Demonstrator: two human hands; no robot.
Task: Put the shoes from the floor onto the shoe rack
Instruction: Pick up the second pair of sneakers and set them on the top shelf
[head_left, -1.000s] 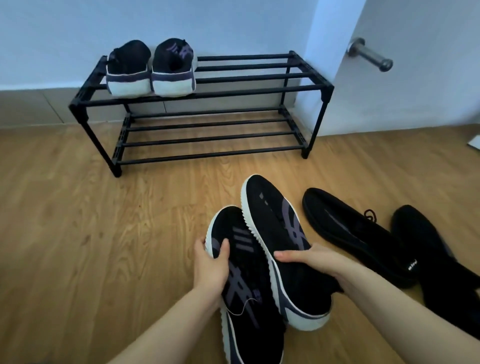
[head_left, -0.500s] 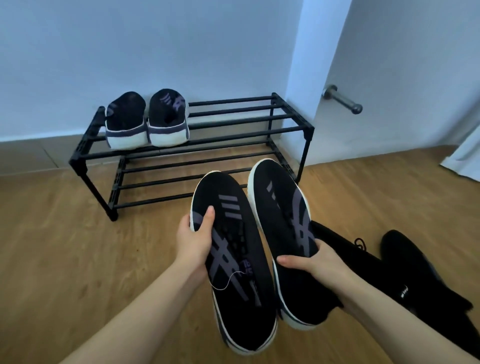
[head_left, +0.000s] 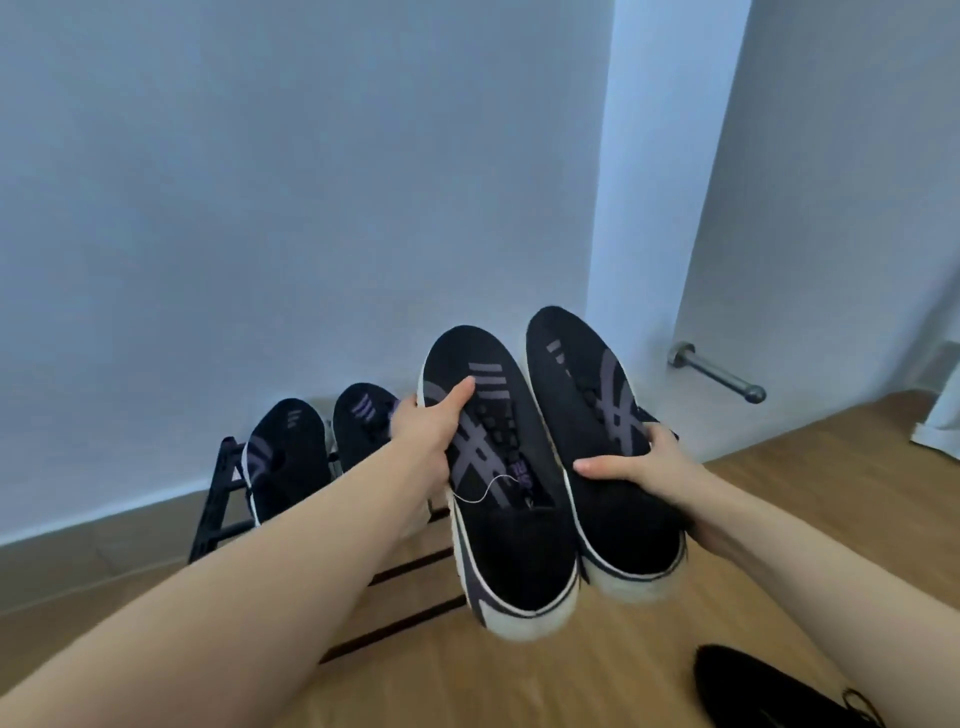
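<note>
Two sneakers sit on the shoe rack; left hand grips one sneaker, right hand another, both blocking the rack.

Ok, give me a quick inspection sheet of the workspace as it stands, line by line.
Surface: wooden floor, bare where it shows.
Job's things: black shoe rack against the wall, mostly hidden by the arms; one pair of black sneakers on its top tier at the left end. Left held sneaker and right held sneaker are in the air in front of the rack, toes pointing away. A dark shoe lies on the floor, lower right.
Clutter: nothing seen.
Grip: left hand closed on the left held sneaker; right hand closed on the right held sneaker.
Cables: nothing seen.
Surroundings: pale wall; metal door stopper at right.
</note>
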